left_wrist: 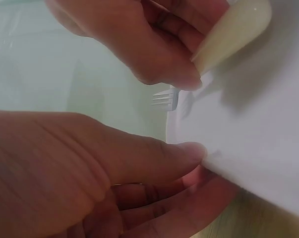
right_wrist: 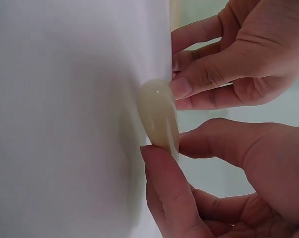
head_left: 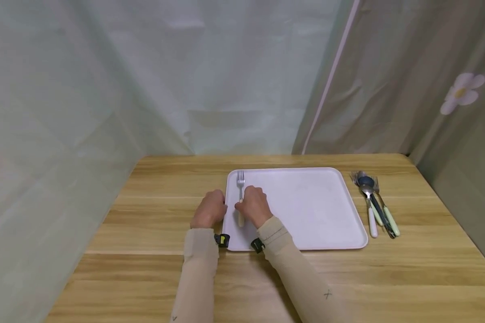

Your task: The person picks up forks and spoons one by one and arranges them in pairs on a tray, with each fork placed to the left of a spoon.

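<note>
A fork (head_left: 240,179) with a cream handle (right_wrist: 158,109) lies lengthwise over the left part of a white tray (head_left: 307,211), tines toward the back. My right hand (head_left: 255,207) pinches its handle between thumb and fingers; the handle's rounded end sticks out toward me. At the tray's left rim, my left hand (head_left: 210,210) grips the edge, thumb on top and fingers beneath, as the left wrist view shows. In the right wrist view the left hand (right_wrist: 228,64) appears just beyond the fork handle. Whether the fork touches the tray is hard to tell.
Right of the tray, several spoons and forks (head_left: 373,204) lie in an overlapping pile, with white, pale green and dark handles. The wooden table (head_left: 153,269) ends at a hanging curtain (head_left: 242,80) behind and at both sides.
</note>
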The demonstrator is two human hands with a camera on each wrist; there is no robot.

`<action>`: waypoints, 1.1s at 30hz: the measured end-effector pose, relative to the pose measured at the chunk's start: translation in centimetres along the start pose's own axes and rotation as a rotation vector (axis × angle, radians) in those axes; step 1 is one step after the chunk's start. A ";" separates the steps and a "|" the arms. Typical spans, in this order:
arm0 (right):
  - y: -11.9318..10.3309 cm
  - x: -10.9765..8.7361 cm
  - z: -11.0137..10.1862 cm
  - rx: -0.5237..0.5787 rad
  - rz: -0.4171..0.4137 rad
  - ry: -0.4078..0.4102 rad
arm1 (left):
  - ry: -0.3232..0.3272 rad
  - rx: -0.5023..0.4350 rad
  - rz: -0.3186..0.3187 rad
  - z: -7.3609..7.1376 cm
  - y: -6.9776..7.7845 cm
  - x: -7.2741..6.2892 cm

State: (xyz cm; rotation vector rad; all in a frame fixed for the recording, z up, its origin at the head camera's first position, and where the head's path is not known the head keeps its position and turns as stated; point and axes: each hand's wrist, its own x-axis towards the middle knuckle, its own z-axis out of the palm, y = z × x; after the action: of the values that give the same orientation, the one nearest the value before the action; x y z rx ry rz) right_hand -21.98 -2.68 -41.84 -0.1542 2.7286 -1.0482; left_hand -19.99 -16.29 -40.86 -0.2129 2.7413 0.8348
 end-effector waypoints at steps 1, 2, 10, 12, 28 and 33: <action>0.0 0.0 0.0 0.001 -0.003 0.000 | 0.004 0.001 0.002 0.0 0.0 0.0; 0.1 0.0 0.1 0.002 -0.007 0.000 | 0.009 0.004 0.006 0.0 0.0 0.0; -0.1 0.1 0.5 -0.008 -0.047 0.010 | 0.000 0.011 -0.002 0.0 0.0 -0.2; -0.2 0.0 0.6 -0.013 -0.065 0.013 | 0.003 0.016 0.008 0.0 0.0 -0.2; -0.4 0.1 1.0 -0.019 -0.043 -0.041 | -0.004 0.015 -0.002 0.0 0.1 -0.1; -0.4 0.1 1.0 -0.005 -0.027 -0.052 | 0.002 0.027 0.001 0.0 0.1 -0.1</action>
State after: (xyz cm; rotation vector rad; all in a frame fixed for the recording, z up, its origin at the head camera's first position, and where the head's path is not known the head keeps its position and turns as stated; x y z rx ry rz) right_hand -21.83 -3.64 -42.34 -0.2172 2.6899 -1.0295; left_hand -19.91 -16.20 -40.84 -0.2074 2.7531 0.7974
